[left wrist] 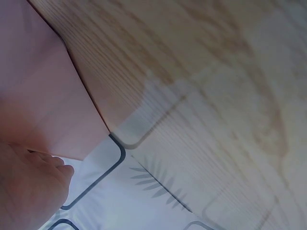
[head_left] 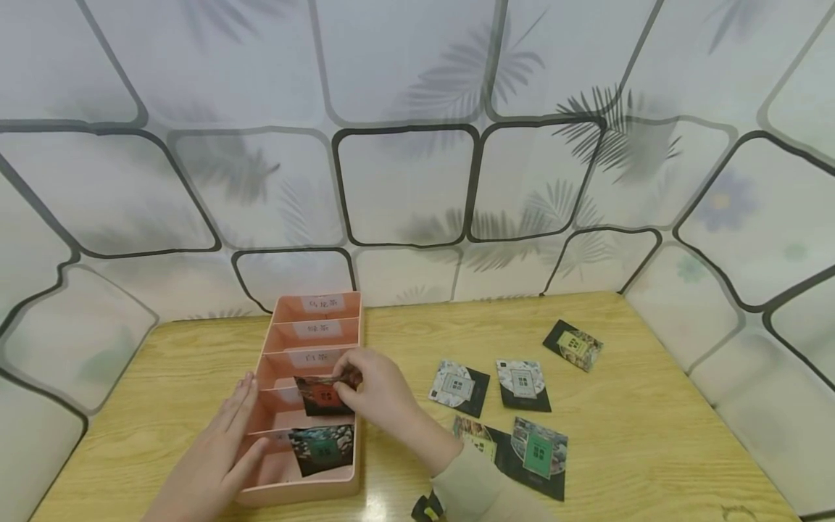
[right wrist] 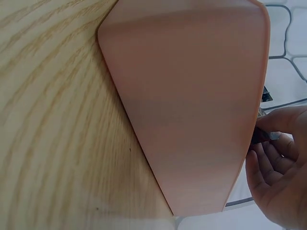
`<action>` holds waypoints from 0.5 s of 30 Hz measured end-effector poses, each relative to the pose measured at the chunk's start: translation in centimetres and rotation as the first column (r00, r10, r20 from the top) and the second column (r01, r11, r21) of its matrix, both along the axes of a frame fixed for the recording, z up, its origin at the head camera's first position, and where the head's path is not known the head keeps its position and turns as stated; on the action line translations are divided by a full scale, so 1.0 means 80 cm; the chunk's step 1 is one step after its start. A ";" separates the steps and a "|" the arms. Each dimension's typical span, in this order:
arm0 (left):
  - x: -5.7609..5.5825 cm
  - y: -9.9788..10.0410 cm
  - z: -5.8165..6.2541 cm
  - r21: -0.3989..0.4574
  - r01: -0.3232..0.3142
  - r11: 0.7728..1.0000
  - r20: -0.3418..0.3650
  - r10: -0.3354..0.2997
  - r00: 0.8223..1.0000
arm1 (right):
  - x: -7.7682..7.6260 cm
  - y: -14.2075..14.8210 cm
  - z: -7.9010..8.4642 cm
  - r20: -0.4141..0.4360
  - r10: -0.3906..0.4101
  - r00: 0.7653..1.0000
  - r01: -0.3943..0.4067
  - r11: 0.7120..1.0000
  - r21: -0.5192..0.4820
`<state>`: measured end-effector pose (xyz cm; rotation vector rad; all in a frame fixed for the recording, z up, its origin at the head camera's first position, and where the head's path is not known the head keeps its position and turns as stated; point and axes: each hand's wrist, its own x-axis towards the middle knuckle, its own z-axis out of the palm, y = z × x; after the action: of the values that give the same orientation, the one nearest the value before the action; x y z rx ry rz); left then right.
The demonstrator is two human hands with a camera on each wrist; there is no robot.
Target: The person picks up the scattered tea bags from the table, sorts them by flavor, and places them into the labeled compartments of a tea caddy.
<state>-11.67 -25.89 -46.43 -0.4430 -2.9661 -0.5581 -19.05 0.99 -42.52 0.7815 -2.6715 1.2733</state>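
Observation:
A pink divided box point(head_left: 296, 495) with labelled compartments stands on the wooden table. My right hand point(head_left: 381, 395) pinches the upper right corner of a dark tea packet with a red label point(head_left: 320, 397), partly inside the second compartment from the front. In the right wrist view, that packet point(right wrist: 261, 136) shows only as a dark edge between thumb and fingers, beyond the box wall point(right wrist: 182, 105). Fingers straight, my left hand point(head_left: 218, 446) rests along the box's left side. Another tea packet, with a green label point(head_left: 322, 448), leans in the front compartment.
Right of the box lie two white-patterned packets point(head_left: 459, 386) point(head_left: 523, 384), a yellow-labelled packet point(head_left: 574, 345) farther back, and a green-labelled packet point(head_left: 538, 455) beside another yellow-labelled one point(head_left: 481, 442), partly hidden by my right forearm. A patterned curtain point(head_left: 411, 185) borders the table point(head_left: 626, 435).

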 end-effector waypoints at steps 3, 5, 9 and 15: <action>0.001 0.000 0.000 -0.003 -0.003 1.000 0.004 0.003 1.000 | 0.000 -0.001 0.000 -0.039 -0.003 0.999 0.006 0.998 0.070; 0.001 0.000 0.000 -0.004 -0.005 1.000 0.009 0.005 1.000 | 0.000 -0.002 0.000 -0.080 -0.001 0.997 0.012 0.991 0.134; 0.001 0.000 0.000 -0.003 -0.017 1.000 0.038 0.017 0.999 | -0.001 -0.004 -0.003 -0.149 0.009 0.989 0.026 0.973 0.229; 0.000 0.000 0.000 -0.010 -0.014 1.000 0.028 0.014 1.000 | -0.002 -0.005 -0.004 -0.151 0.006 0.989 0.029 0.973 0.228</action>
<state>-11.64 -25.91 -46.40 -0.4183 -2.9975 -0.5533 -19.18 0.59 -42.83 0.8487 -2.7244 0.8728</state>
